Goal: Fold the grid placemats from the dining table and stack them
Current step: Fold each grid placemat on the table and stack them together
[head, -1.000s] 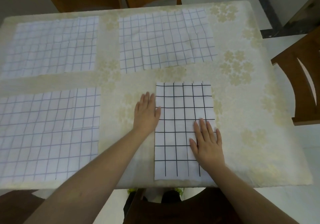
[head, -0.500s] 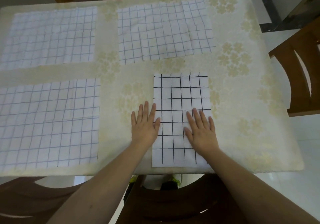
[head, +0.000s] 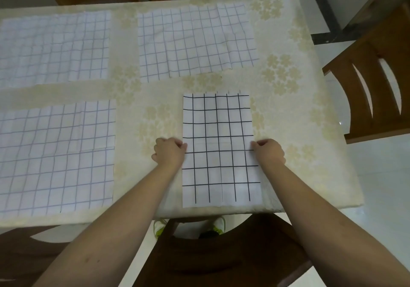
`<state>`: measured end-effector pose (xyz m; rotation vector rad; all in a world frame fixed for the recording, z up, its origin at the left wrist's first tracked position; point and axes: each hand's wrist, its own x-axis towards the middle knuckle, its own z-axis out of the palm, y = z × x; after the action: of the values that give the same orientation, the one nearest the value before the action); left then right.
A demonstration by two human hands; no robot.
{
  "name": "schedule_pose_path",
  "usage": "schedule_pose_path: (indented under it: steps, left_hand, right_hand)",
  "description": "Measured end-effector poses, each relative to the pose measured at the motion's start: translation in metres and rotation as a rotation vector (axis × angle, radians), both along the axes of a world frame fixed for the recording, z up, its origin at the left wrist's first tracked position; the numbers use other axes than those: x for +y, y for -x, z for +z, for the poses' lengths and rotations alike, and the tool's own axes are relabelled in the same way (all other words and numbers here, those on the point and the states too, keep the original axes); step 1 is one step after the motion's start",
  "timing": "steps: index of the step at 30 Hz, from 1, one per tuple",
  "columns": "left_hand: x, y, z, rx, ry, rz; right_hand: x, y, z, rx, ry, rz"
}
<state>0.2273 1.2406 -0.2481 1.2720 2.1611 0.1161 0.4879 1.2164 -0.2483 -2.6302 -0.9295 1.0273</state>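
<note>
Near the front edge of the dining table (head: 310,131), right of centre, lies the folded placemat (head: 220,149) with the bold black grid, a tall narrow rectangle whose near end comes almost to the table's lip. I have both hands on it at about mid-length: my left hand (head: 169,152) pinches the left long edge with the fingers curled into a loose fist, and my right hand (head: 269,151) does the same on the right long edge. I can't see the fingertips themselves, so how much cloth each pinch has taken I cannot tell.

My reading is that the next fold is crosswise, halving the length. To do it well I would make sure each pinch catches every layer, not just the top one, then carry one end over the other evenly so the grid lines meet, and press the crease flat before letting go.

Three more mats are still spread open and unfolded: one to the left (head: 55,155) at the near edge, one at far left (head: 55,47), and a slightly rumpled one at far centre (head: 195,42). Wooden chairs (head: 375,91) ring the table.
</note>
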Motion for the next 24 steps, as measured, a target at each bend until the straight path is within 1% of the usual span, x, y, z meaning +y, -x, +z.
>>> schedule_pose_path:
  steps: [2, 3, 6, 8, 10, 11, 14, 17, 19, 21, 24]
  left_hand:
    - [0.002, 0.001, 0.001, -0.054, 0.003, 0.035]
    - [0.002, 0.002, 0.001, -0.134, -0.022, 0.071]
    - [-0.003, 0.010, 0.007, -0.479, -0.091, 0.175]
    - [-0.008, 0.014, 0.014, -0.629, -0.063, 0.216]
    - [-0.011, 0.019, 0.018, -0.724, -0.036, 0.253]
    - [-0.012, 0.021, 0.020, -0.751, -0.026, 0.266]
    - [-0.015, 0.026, 0.022, -0.805, -0.001, 0.293]
    - [-0.018, 0.030, 0.025, -0.861, -0.002, 0.310]
    - [-0.019, 0.032, 0.028, -0.891, -0.019, 0.343]
    - [-0.021, 0.032, 0.034, -0.909, -0.047, 0.356]
    - [-0.023, 0.037, 0.037, -0.900, -0.084, 0.305]
  right_hand:
    - [0.002, 0.000, 0.003, 0.041, 0.029, 0.005]
    - [0.003, 0.001, 0.005, 0.054, 0.034, 0.004]
    - [0.004, 0.001, 0.007, 0.107, -0.006, -0.020]
    - [0.002, -0.001, 0.009, 0.173, -0.078, -0.053]
    - [0.000, 0.000, 0.011, 0.263, -0.158, -0.069]
    - [-0.001, 0.001, 0.014, 0.327, -0.195, -0.093]
    - [-0.007, 0.006, 0.021, 0.560, -0.246, -0.257]
    - [-0.011, 0.006, 0.023, 0.733, -0.258, -0.325]
    - [-0.015, 0.005, 0.028, 0.841, -0.300, -0.342]
    - [-0.018, 0.003, 0.030, 0.909, -0.338, -0.330]
    - [-0.022, 0.000, 0.033, 0.919, -0.374, -0.233]
